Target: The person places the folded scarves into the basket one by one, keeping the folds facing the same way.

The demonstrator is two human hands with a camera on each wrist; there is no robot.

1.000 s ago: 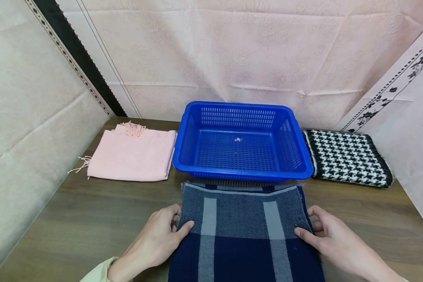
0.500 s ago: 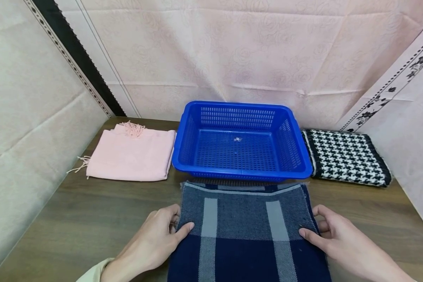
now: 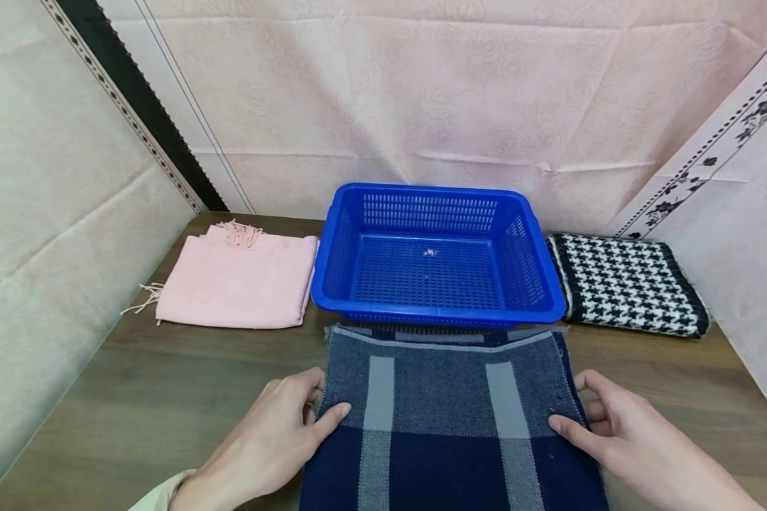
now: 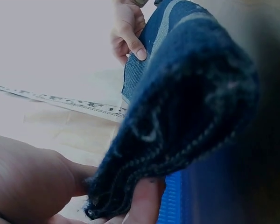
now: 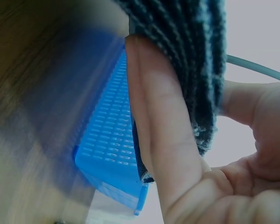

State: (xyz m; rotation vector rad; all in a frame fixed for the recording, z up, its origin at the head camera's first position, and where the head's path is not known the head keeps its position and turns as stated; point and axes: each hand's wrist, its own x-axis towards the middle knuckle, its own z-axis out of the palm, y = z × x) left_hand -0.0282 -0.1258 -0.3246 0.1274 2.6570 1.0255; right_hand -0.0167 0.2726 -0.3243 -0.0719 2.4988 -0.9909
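A folded navy and grey plaid scarf (image 3: 444, 433) lies in front of the basket, cut off by the lower edge of the head view. My left hand (image 3: 275, 433) pinches its left edge, thumb on top and fingers beneath. On the opposite edge my right hand (image 3: 639, 440) pinches it the same way. Several stacked layers of the scarf (image 4: 168, 102) show in the left wrist view, sagging between the two hands. In the right wrist view the layers of the scarf (image 5: 191, 60) sit between the thumb and the straight fingers (image 5: 163, 107).
Behind the scarf stands a blue plastic basket (image 3: 437, 312) with slotted walls. A folded pink fringed scarf (image 3: 239, 284) lies left of it, and a folded black-and-white houndstooth scarf (image 3: 629, 284) lies right. All are on a brown wooden table (image 3: 134, 411), with patterned cloth hanging around.
My right hand has moved a little to the right, and the plaid scarf's right edge has spread outward with it. The left hand has shifted only slightly.
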